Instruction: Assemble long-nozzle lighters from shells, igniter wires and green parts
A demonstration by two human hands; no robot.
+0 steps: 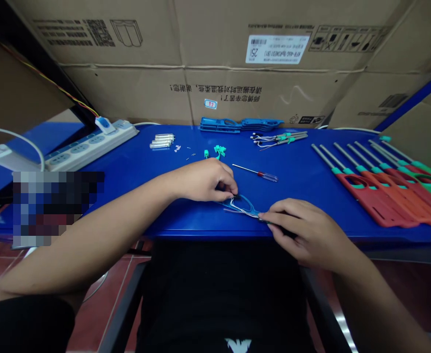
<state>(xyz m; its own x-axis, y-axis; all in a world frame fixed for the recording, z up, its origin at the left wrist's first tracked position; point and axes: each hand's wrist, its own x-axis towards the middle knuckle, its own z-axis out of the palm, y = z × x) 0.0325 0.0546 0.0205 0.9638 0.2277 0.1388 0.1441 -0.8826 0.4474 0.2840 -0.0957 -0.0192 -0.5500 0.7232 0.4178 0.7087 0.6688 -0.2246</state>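
Observation:
Near the front edge of the blue table, my left hand (210, 180) pinches a small black part at the end of thin white wires (242, 210). My right hand (303, 230) grips a dark, slim piece where those wires end; most of it is hidden by the fingers. A blue plastic shell (250, 202) with a loop lies beneath the wires, between both hands. Beyond them, a screwdriver (263, 175) with a clear and red handle rests on the table. Small green parts (220, 151) sit just past my left hand.
Red, orange and green lighter-like bodies with metal tubes (388, 196) lie at right. Blue shells (237, 124) and wired tubes (285, 139) are at the back. Clear cylinders (162, 141) and a power strip (90, 147) are at left. A cardboard box (127, 83) stands behind.

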